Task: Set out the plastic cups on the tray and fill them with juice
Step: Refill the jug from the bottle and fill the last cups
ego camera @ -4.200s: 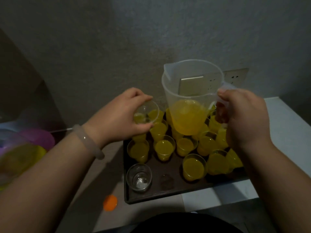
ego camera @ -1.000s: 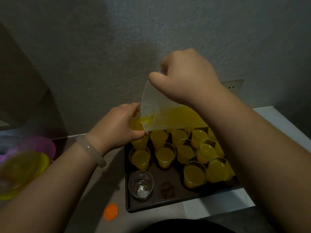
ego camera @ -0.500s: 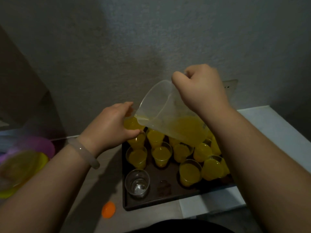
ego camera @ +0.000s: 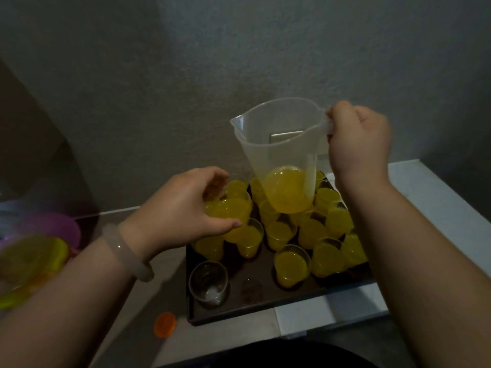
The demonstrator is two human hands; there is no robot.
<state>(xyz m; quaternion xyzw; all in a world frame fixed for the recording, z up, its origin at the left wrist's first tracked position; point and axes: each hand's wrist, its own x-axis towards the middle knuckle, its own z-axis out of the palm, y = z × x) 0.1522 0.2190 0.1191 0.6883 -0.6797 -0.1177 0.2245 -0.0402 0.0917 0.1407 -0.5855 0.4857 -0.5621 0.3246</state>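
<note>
One filled cup is grasped by the left grip over the far left of the tray, likely for setting down; the jug is held upright by the right grip, clenched round its handle, so nothing spills.

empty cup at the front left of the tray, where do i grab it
Take the empty cup round its side wall, from the left: it stands upright at the tray corner, open on that side, with filled cups close behind.
</note>
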